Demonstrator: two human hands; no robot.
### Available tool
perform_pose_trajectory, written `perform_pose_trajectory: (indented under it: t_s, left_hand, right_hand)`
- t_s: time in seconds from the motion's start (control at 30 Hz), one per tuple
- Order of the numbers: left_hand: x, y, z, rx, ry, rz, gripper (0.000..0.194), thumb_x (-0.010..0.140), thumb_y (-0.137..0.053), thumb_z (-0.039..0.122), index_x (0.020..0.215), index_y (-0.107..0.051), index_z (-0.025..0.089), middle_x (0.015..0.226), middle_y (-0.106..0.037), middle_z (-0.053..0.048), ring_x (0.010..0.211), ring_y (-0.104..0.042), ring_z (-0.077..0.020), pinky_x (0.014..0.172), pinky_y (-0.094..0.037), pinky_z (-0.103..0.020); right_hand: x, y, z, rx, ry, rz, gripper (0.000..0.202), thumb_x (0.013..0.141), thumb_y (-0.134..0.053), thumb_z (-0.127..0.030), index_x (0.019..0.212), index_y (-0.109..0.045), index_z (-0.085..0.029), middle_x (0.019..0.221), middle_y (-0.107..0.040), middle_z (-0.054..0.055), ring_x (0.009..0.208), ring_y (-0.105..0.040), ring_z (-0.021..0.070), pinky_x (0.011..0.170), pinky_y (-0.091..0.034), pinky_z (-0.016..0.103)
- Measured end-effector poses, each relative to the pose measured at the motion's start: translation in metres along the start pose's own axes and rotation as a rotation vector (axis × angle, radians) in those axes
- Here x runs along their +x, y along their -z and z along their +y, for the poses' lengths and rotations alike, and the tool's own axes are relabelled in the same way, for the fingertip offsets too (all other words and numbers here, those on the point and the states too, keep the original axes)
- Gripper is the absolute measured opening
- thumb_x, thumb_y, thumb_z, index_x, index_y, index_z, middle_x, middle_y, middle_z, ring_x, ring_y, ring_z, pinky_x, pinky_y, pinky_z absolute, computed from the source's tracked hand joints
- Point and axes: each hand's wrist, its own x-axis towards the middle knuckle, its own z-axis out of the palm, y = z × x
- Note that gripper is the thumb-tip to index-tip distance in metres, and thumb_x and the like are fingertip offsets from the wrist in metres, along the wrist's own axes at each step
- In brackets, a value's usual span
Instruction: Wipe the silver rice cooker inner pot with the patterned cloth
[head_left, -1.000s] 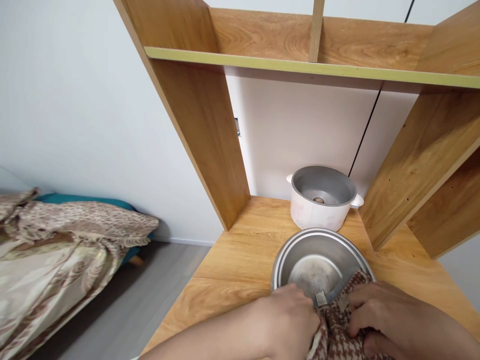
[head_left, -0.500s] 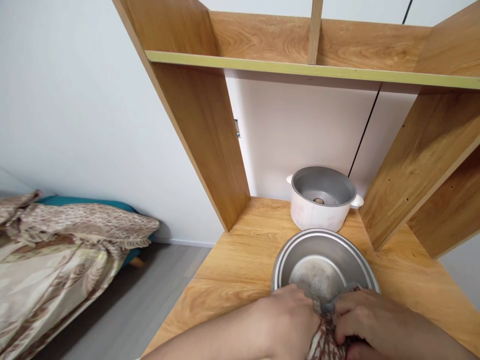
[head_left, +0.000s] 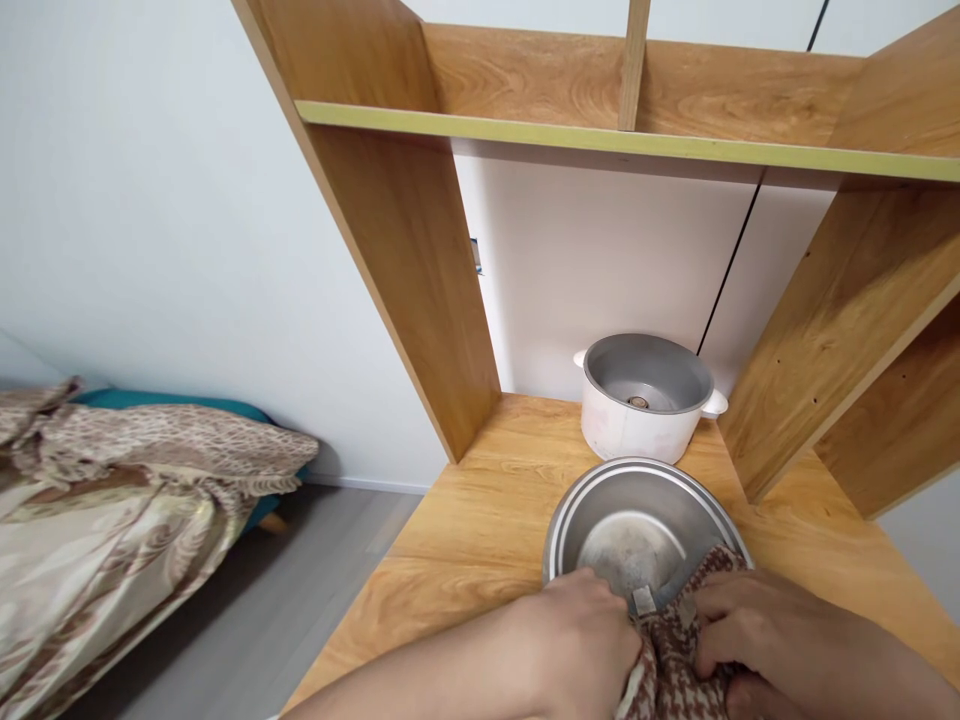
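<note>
A round metal inner pot stands on the wooden desk, its near side hidden by my hands. My left hand is closed at the near left of the rim, with a bunched brown-and-white patterned cloth beside its fingers; what exactly its fingers grip is hidden. My right hand curls over the same cloth at the near right rim and presses it against the pot. A small pale tag sticks out from the cloth over the pot's inside.
Behind the pot stands a white rice cooker body with a grey inside, close to the wall. Wooden shelf sides and a shelf board frame the desk. At left is a bed with a patterned cover.
My right hand has shifted slightly right with the cloth, which now spreads wider and reaches up over the pot's right rim. The pale tag shows more clearly. My left hand has hardly moved.
</note>
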Motion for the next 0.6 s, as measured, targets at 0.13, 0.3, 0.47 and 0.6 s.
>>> perform_pose_trajectory:
  t_s: [0.13, 0.3, 0.47, 0.6]
  left_hand:
    - [0.005, -0.008, -0.002, -0.056, 0.022, 0.027, 0.027, 0.079, -0.078, 0.042, 0.091, -0.084, 0.019, 0.073, -0.078, -0.011, 0.072, -0.076, -0.0327, 0.071, -0.060, -0.042]
    - [0.008, -0.010, -0.003, -0.098, 0.044, 0.048, 0.019, 0.075, -0.080, 0.040, 0.084, -0.082, 0.024, 0.070, -0.077, -0.008, 0.070, -0.076, -0.0328, 0.069, -0.061, -0.043]
    - [0.002, 0.006, 0.001, 0.003, 0.042, -0.044, 0.028, 0.078, -0.079, 0.039, 0.095, -0.084, 0.018, 0.079, -0.081, -0.011, 0.072, -0.077, -0.0309, 0.068, -0.060, -0.039]
    - [-0.003, 0.013, 0.002, 0.026, 0.003, -0.080, 0.029, 0.082, -0.077, 0.038, 0.098, -0.084, 0.015, 0.082, -0.082, -0.012, 0.073, -0.078, -0.0294, 0.070, -0.060, -0.037]
  right_hand:
    - [0.015, -0.009, -0.009, 0.063, -0.015, -0.054, 0.021, 0.083, -0.075, -0.012, 0.097, -0.081, -0.025, 0.109, -0.078, 0.003, 0.107, -0.071, 0.0258, 0.093, -0.048, 0.035]
    - [0.027, -0.021, -0.010, 0.019, -0.025, -0.033, 0.008, 0.086, -0.083, -0.021, 0.093, -0.082, -0.024, 0.106, -0.078, 0.004, 0.100, -0.072, 0.0255, 0.087, -0.048, 0.033]
    - [0.012, -0.014, -0.004, -0.031, -0.002, -0.011, 0.013, 0.083, -0.078, -0.016, 0.090, -0.081, -0.026, 0.102, -0.078, 0.002, 0.098, -0.071, 0.0250, 0.086, -0.048, 0.033]
    - [-0.001, -0.004, 0.007, 0.003, 0.002, 0.025, 0.022, 0.083, -0.071, -0.014, 0.097, -0.082, -0.028, 0.107, -0.077, 0.003, 0.105, -0.069, 0.0267, 0.089, -0.049, 0.034]
